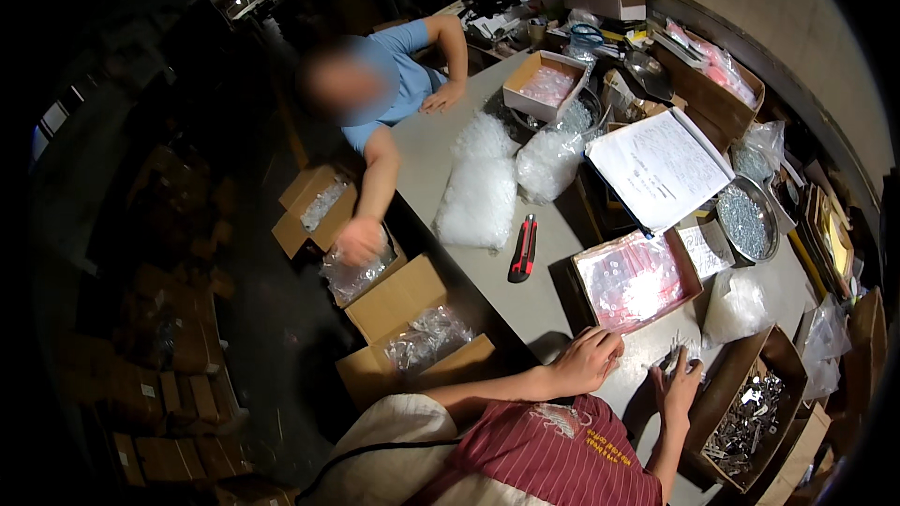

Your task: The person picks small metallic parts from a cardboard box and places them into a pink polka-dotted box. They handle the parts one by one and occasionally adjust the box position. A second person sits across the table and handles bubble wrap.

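Low and right of centre in the frame, a small cluster of shiny metal parts [677, 356] lies on the grey table [450, 145], partly covered by the right hand [677, 392], whose fingers curl over and grasp the pieces. Just left of it the left hand [586, 361] rests on the table edge with fingers bent against the near corner of a shallow cardboard box [689, 267]; whether it grips anything I cannot tell. That box holds a stack of clear bags with red strips [630, 281]. At the lower right an open carton [727, 389] is filled with loose metal hardware [745, 422]. Above it, a clear bag [736, 305] lies on the table, and farther up a round metal bowl [769, 225] holds small grey screws [743, 220]. A sheet of paper on a clipboard [656, 169] lies beside the bowl. Toward the middle, a red and black utility knife [523, 248] lies just beside a big white bag [478, 192]. Both forearms enter from the lower edge over a red striped shirt [553, 454]. In the upper left another person in a blue shirt [398, 75] reaches down to open boxes [314, 211] on the floor.
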A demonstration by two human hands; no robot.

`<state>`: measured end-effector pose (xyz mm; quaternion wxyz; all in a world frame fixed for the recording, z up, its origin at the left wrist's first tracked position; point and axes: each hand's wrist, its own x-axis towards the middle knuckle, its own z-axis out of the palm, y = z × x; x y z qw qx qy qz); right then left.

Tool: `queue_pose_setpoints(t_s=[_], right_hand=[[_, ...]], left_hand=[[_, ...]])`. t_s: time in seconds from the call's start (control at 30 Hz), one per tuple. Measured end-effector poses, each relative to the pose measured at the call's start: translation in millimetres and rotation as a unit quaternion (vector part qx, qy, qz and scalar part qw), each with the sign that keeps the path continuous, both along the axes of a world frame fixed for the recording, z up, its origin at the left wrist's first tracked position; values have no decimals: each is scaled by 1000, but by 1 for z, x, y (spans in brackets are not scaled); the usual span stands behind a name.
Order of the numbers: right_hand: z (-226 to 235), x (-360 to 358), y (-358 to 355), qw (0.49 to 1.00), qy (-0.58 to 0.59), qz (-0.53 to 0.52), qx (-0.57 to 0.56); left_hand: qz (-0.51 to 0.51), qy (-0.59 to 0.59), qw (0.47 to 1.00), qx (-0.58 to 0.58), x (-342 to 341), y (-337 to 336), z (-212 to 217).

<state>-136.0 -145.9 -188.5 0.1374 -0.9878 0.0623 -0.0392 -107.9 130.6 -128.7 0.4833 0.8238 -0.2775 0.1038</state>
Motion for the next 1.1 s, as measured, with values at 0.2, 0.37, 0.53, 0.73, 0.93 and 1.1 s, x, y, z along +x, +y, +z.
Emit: queue_pose_setpoints(t_s=[0.2,0.37,0.53,0.73,0.93,1.1], right_hand=[[4,-3,20,988,-69,28,136],[7,-2,2,983,-118,42,131],[0,6,-28,990,-119,50,56],[21,2,-25,982,-123,-46,136],[29,-13,-23,898,-100,-129,409],[109,-33,13,854,-25,-32,518]], left_hand=[[-31,10,999,-14,-1,-22,-11],[-35,-15,999,1,-1,-24,-12],[-59,-3,997,44,7,-21,5],[-51,53,996,50,-1,-26,-1],[-100,89,990,45,8,-42,-3],[-168,253,953,14,15,-58,2]])
